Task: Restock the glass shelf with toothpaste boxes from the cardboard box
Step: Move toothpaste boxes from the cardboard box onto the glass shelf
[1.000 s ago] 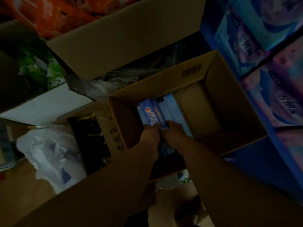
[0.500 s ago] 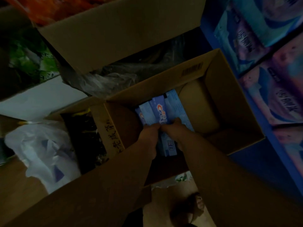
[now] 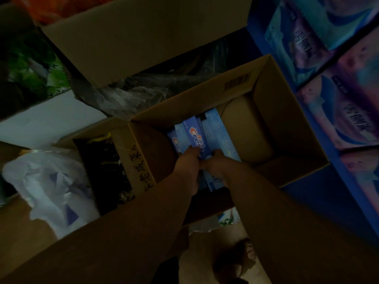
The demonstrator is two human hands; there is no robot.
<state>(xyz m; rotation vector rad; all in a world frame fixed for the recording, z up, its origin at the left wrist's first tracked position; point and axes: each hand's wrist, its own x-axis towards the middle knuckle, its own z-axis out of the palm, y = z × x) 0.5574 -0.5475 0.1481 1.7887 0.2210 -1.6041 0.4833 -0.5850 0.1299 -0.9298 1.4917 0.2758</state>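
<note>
Several toothpaste boxes (image 3: pixel 198 138) in cardboard box (image 3: pixel 287 128), both hands gripping.

A single head-worn wide-angle view looks steeply down from above into the open cardboard box (image 3: pixel 291 128), near enough that both forearms fill the lower frame, reaching away from the lens. The box sits tilted at centre; blue shelving (image 3: pixel 320 187) runs down the right edge. The scene is dim.
</note>
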